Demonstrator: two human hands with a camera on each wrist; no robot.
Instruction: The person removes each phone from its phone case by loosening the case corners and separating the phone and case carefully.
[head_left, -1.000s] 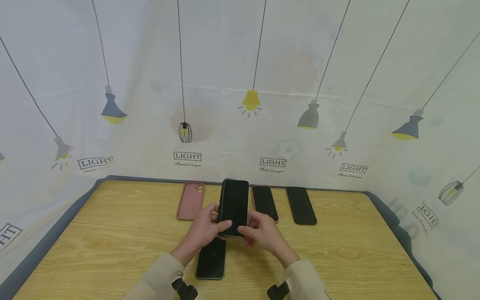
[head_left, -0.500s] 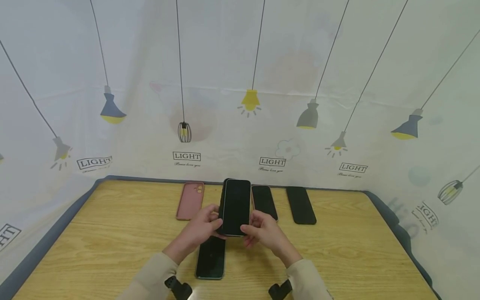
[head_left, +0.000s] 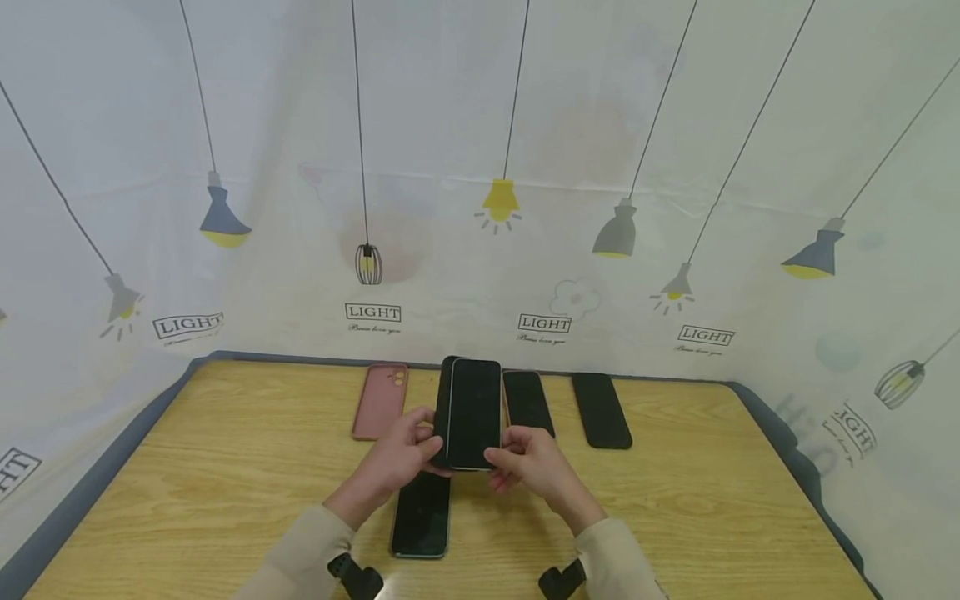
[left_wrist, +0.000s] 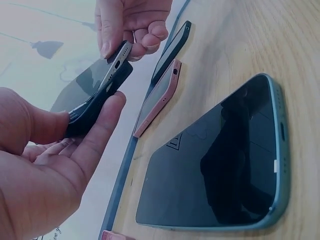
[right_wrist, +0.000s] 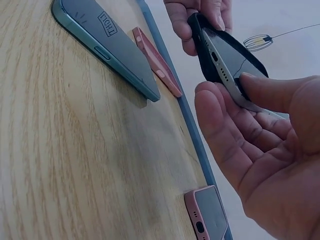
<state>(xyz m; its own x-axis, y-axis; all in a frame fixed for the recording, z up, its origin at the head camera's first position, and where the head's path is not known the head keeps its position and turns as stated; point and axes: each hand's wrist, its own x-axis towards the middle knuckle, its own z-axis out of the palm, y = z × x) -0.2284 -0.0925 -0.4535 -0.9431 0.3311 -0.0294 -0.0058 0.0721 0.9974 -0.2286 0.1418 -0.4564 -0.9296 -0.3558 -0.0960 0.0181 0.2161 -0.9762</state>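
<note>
A smartphone with a dark screen and a silver edge is held up in front of me, partly out of its black phone case. The case shows along the phone's left side. My left hand pinches the case, thumb on its left wall and fingers underneath. With thumb and fingers, my right hand grips the phone's lower right edge. In the left wrist view the case wall bends away from the phone's port end. The right wrist view shows a gap at one side too.
Below the hands, a phone in a teal case lies on the wooden table. Along the back edge are a pink phone case, a phone in a pink case and a black phone-shaped item. A printed curtain hangs behind.
The phone has shifted right out of the black case, baring more of the case on the left. My left thumb has slid off the screen to the case's edge; my right hand has moved slightly right.
</note>
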